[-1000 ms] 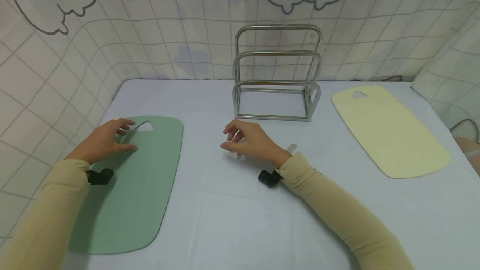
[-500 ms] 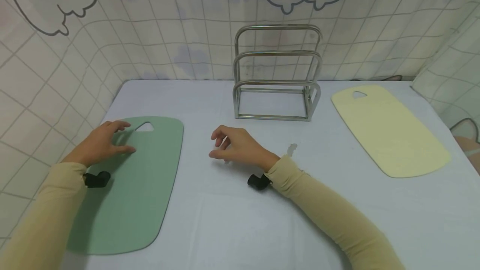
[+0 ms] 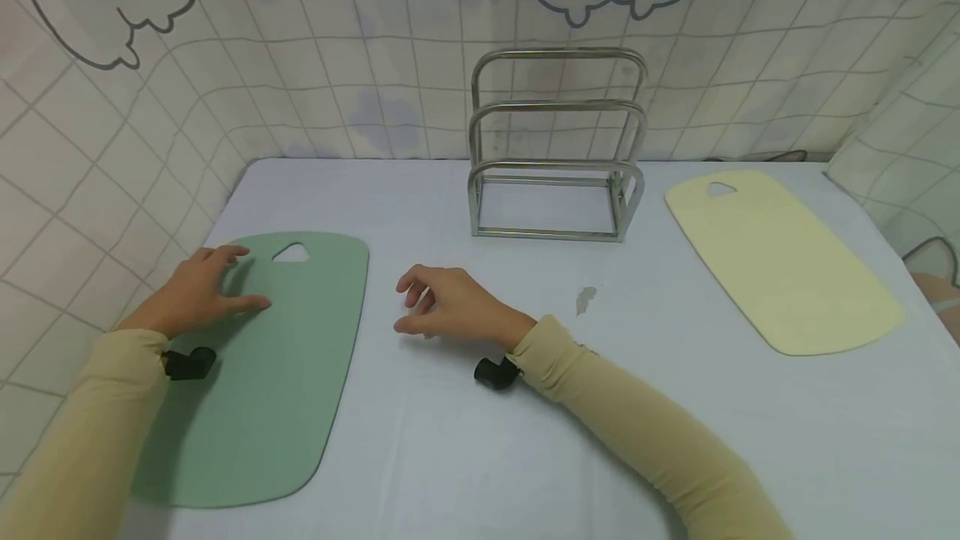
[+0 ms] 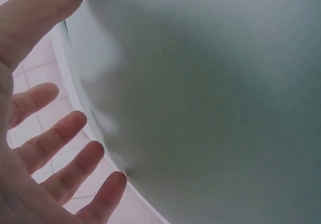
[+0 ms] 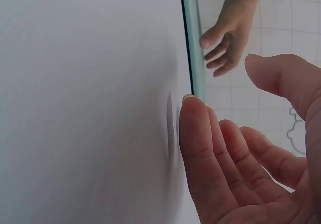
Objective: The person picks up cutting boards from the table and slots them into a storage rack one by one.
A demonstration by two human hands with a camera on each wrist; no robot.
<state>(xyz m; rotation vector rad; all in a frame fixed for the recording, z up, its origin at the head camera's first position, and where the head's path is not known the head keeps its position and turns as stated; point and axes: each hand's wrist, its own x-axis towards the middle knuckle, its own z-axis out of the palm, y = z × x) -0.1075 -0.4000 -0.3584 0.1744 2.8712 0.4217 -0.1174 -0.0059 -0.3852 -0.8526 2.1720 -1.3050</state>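
A green cutting board (image 3: 277,390) lies flat on the white-covered table, its handle hole at the far end. My left hand (image 3: 187,294) is over the board's upper left part, fingers and thumb spread, gripping nothing. In the left wrist view the thumb (image 4: 42,18) reaches to the board's surface and the little finger's tip comes close to it; contact is hard to tell. My right hand (image 3: 453,307) hovers low over the table to the right of the board, fingers loosely bent and holding nothing. A gap separates it from the board's right edge.
A metal rack (image 3: 555,165) with several upright loops stands at the back. On the right lies a pale yellow cutting board (image 3: 787,273). A grey spot (image 3: 586,299) marks the tablecloth (image 3: 465,457). Gridded cloth walls (image 3: 360,65) border the table.
My right hand has moved left and slightly nearer to me, toward the green board. My left hand has shifted slightly left and down. Both boards and the rack stay put.
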